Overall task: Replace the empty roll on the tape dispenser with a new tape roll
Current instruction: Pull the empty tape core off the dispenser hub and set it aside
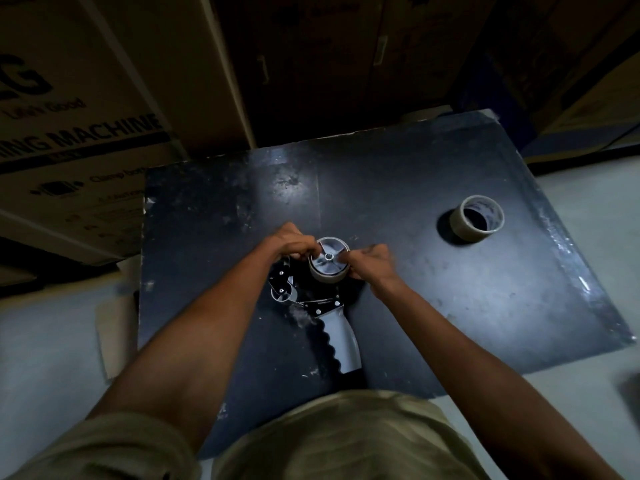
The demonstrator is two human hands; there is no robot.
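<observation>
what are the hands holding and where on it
Both hands grip the roll on the dispenser's hub: left hand at its left rim, right hand at its right rim.

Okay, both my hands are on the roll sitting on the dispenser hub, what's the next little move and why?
Probably lift that roll straight up off the hub: the left hand and right hand already pinch its rim on opposite sides, and the tape dispenser lies flat on the black board. Another roll stands apart to the right.
</observation>
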